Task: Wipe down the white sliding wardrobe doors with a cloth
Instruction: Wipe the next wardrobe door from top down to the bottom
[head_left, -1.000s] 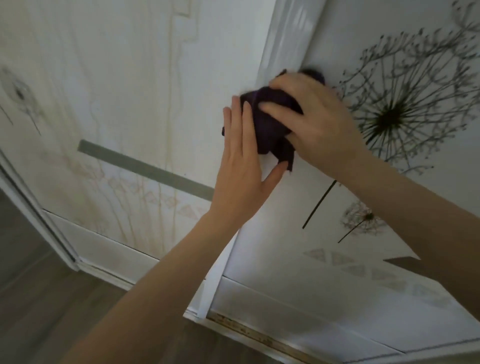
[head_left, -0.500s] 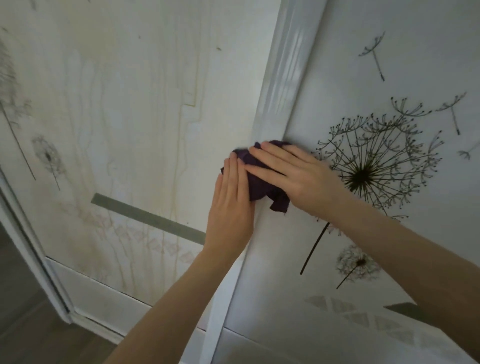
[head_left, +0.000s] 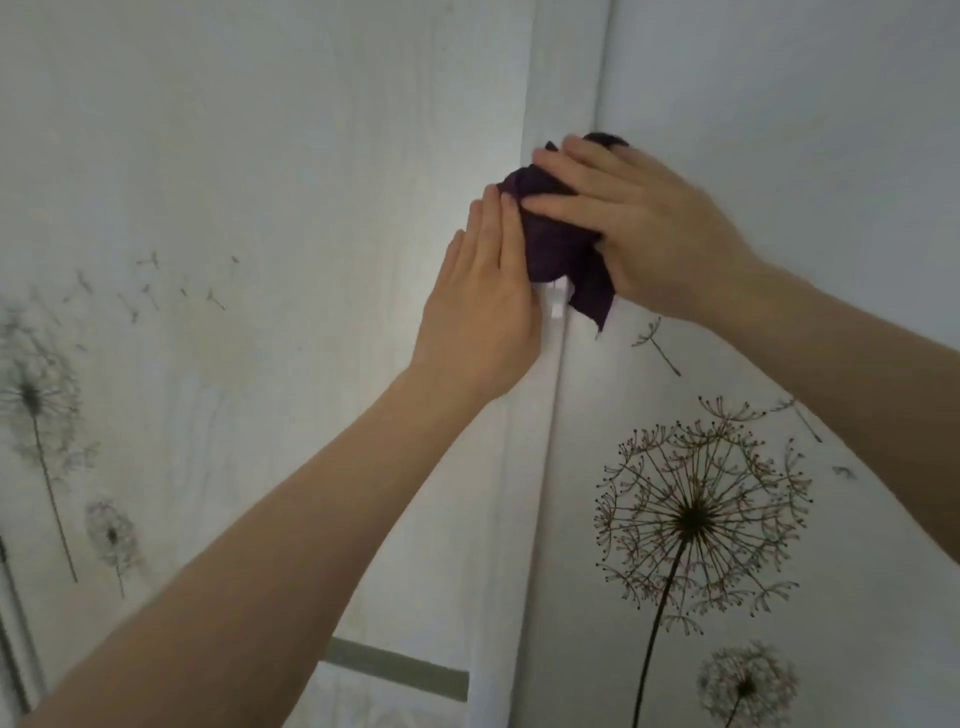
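Observation:
A dark purple cloth (head_left: 553, 249) is bunched against the upright white frame strip (head_left: 524, 493) where the two sliding doors meet. My right hand (head_left: 644, 228) lies over the cloth with straight fingers and presses it to the frame. My left hand (head_left: 483, 312) lies flat beside it on the left, fingers straight, fingertips touching the cloth's edge. The left door (head_left: 260, 182) is white with faint streaks and pale dandelion prints. The right door (head_left: 779, 104) is white with a sharp black dandelion print (head_left: 696, 514).
A grey horizontal band (head_left: 400, 670) crosses the left door low down. A dark vertical edge (head_left: 10, 623) of the wardrobe shows at the far left. Both forearms reach up from the bottom of the view.
Both hands and the cloth have slid upward along the frame strip. The view has tilted up, so the floor and bottom rail have dropped out of sight.

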